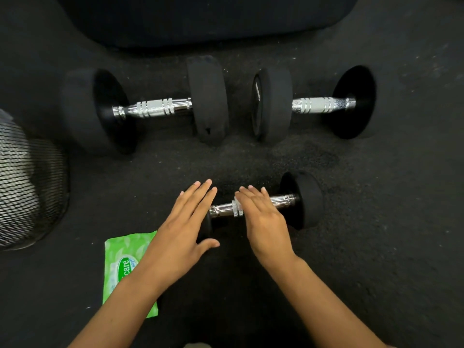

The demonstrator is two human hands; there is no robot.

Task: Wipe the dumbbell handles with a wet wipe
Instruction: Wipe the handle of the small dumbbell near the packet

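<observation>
Dark speckled rubber gym floor [376, 247]

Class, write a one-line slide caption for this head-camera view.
Left hand steadies the near dumbbell while right hand presses a wet wipe along its handle.

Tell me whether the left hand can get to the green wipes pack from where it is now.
Probably yes. The left hand rests flat on the near dumbbell's left end, and the wipes pack lies on the floor right beside and partly under that forearm, with nothing between them.
</observation>
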